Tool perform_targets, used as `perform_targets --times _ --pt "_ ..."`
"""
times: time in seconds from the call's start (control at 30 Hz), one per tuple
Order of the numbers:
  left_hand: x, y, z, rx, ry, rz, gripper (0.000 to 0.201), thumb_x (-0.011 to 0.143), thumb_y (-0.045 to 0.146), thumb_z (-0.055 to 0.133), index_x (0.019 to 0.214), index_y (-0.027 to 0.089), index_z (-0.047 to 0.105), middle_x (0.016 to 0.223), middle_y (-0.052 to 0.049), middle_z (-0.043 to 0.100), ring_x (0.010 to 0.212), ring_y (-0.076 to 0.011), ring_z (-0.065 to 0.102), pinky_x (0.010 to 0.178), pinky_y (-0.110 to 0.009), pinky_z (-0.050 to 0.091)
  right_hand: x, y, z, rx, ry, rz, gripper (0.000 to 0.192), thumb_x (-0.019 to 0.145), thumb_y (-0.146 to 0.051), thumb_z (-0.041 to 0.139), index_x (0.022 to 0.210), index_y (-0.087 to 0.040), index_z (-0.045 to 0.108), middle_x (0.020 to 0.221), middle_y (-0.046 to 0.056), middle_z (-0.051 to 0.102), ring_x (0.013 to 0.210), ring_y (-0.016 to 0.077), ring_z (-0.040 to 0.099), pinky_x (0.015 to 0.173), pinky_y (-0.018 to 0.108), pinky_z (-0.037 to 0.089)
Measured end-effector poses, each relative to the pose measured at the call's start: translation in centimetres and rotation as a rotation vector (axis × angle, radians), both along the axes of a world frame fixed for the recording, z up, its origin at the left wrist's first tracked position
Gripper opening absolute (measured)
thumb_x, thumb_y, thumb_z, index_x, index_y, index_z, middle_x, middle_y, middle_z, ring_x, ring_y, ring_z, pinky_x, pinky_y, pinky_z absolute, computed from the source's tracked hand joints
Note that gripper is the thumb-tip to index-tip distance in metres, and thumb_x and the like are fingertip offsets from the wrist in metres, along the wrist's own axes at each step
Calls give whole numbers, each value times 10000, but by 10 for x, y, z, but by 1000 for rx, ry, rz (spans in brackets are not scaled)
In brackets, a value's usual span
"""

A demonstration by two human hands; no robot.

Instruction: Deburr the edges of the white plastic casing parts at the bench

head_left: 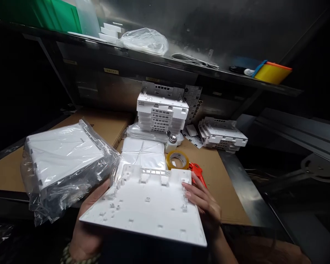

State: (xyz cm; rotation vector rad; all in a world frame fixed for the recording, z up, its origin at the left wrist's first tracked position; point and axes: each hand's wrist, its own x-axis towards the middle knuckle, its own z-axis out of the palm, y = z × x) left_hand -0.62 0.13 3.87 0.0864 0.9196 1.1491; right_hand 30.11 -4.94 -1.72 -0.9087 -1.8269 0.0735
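Note:
A flat white plastic panel with small clips and slots is held level in front of me. My left hand supports its left underside and my right hand grips its right edge. To the left lies a clear plastic bag with a stack of white panels inside, touching the left side of the panel. Beyond the panel lies another bagged white part.
On the cardboard-covered bench stand two stacks of white plastic housings, a roll of yellow tape, an orange-red tool and a small metal-topped item. A shelf above carries a bag and a yellow-orange bin.

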Motion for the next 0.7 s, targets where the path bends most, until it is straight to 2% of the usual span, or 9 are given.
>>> perform_targets --times 0.07,0.17,0.23,0.33,0.43,0.5,0.57,0.63,0.7 --pt "-6 5 6 -170 10 -36 539 944 91 477 1481 48 485 954 -162 814 1067 -361 753 1011 -556 588 6 24 6 -94 -127 -47 427 999 -145 524 1390 -288 623 1479 80 623 1469 303 486 1139 555 506" --pt "-8 8 16 -192 20 -18 600 892 17 458 1492 19 450 944 -164 815 998 -372 771 967 -593 606 11 70 18 -440 -322 -374 360 993 -224 545 1328 -239 677 1495 111 602 1406 268 552 1127 448 508" --pt "-6 8 22 -147 10 7 632 868 16 482 1499 33 448 979 -169 814 1000 -377 769 971 -609 601 10 101 25 -631 -395 -546 314 995 -262 532 1225 -215 740 1330 131 710 1285 279 637 1063 432 530" --pt "-3 6 29 -163 -84 23 619 889 107 515 1503 52 463 1045 -187 805 1054 -393 751 1006 -628 574 0 138 30 -820 -468 -605 206 921 -276 625 912 -189 811 950 149 795 1037 333 735 907 456 563" --pt "1 7 35 -179 -214 24 581 931 245 518 1487 79 505 1106 -189 793 1121 -404 724 1059 -622 536 -9 160 28 -979 -523 -637 85 780 -245 764 757 -164 777 793 139 771 897 322 748 842 455 556" --pt "3 10 38 -139 -273 14 567 951 292 509 1483 95 518 1144 -182 785 1157 -402 708 1096 -612 505 -9 165 28 -1013 -512 -642 51 737 -216 789 742 -169 770 800 137 771 893 319 745 842 440 547" --pt "5 12 41 -88 -313 4 556 972 306 498 1490 104 510 1183 -180 774 1186 -396 695 1127 -605 474 -7 159 34 -966 -457 -638 69 783 -235 757 795 -172 783 913 158 782 948 335 740 867 434 543" --pt "8 14 42 -49 -328 12 547 993 306 489 1509 125 490 1215 -171 765 1202 -385 688 1148 -598 449 -10 139 45 -858 -371 -636 225 929 -311 626 1018 -168 776 1156 166 754 1080 317 712 924 414 545" --pt "11 14 42 -4 -323 24 539 1008 295 492 1530 167 467 1247 -149 758 1209 -368 687 1165 -580 432 -25 107 59 -714 -240 -568 370 1048 -365 443 1274 -191 678 1333 136 682 1175 253 673 955 358 558"
